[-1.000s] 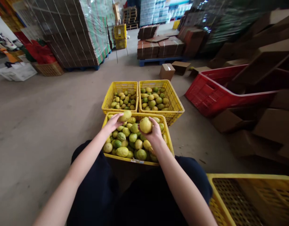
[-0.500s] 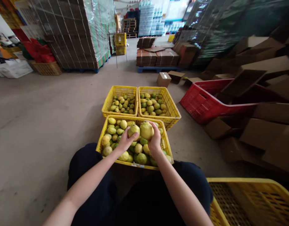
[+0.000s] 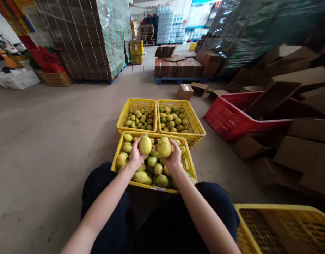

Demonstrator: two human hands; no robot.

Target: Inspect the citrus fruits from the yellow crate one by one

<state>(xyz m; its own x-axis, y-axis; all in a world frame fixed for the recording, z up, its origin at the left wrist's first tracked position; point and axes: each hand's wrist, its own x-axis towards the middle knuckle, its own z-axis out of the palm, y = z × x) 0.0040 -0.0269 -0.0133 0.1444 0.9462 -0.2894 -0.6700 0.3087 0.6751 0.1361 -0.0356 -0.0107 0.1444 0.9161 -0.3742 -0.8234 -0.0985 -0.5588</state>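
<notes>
The left hand (image 3: 136, 156) grips a smooth, oval yellow-green fruit (image 3: 145, 145) and the right hand (image 3: 175, 155) a rounder, blemished yellow-green fruit (image 3: 164, 147), both above a fruit-filled yellow plastic crate (image 3: 167, 190), apparently a paired-hold step whose next move calls for secure grips and rim clearance.

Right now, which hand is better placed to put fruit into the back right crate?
Probably the right hand: its fruit is nearer the back right crate. The left hand holds another fruit nearer the back left crate.
</notes>
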